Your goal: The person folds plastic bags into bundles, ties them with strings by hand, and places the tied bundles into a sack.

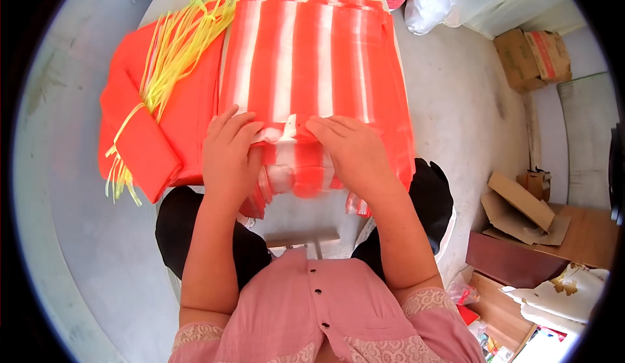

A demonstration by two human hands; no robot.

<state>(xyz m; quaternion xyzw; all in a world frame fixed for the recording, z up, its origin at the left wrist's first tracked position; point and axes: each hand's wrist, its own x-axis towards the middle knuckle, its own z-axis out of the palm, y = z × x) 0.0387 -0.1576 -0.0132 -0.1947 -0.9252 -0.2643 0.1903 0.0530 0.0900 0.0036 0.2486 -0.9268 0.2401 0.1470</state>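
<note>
A flat stack of red-and-white striped plastic bags (pixel 306 57) lies in front of me, its near end hanging over the table's edge. My left hand (pixel 231 148) has its fingers closed on the near part of the top bag, left of the middle. Opposite it, my right hand (pixel 348 145) pinches the same bag, fingers pointing inward. Between the hands the plastic is bunched into a small fold, and below it striped plastic droops toward my lap. The thumbs are partly hidden.
Left of the stack, folded red plastic (pixel 130 64) carries a bundle of yellow tie strips (pixel 185 44). A clear plastic bag (pixel 433 2) is at the upper right. Cardboard boxes (pixel 534 57) stand farther right, with an opened carton (pixel 517 207) on a brown wooden surface (pixel 586 229).
</note>
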